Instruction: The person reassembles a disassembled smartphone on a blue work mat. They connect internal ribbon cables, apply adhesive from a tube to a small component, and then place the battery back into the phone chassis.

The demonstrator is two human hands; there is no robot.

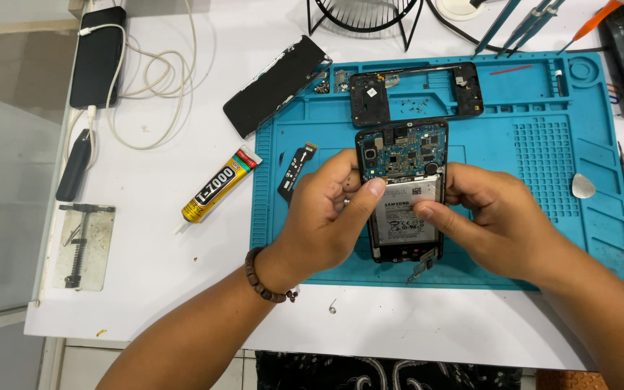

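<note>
The left hand [326,209], with a bead bracelet [263,278] at its wrist, grips the left edge of an opened phone [404,189], its thumb stretched across onto the top of the silver battery [407,213] and the other fingers curled under the side. The right hand [487,213] closes on the phone's right edge, its thumb pressing the battery face and the fingers bent around the frame; whether they pinch anything small cannot be told. The phone lies back-open near the middle of a blue work mat [543,144] on the white desk [153,217], its circuit board [404,150] exposed above the battery. A small metal tool [422,269] pokes out just below the phone's lower end. Just above the phone on the mat rests a black inner frame [417,90], with tiny screws [414,108] scattered inside it. A short flex strip [296,170] lies at the mat's left rim, a black panel [276,85] tilts over the upper left corner, and a yellow glue tube [219,184] lies on the desk to the left. A pale pick [583,186] sits on the mat's right part.
</note>
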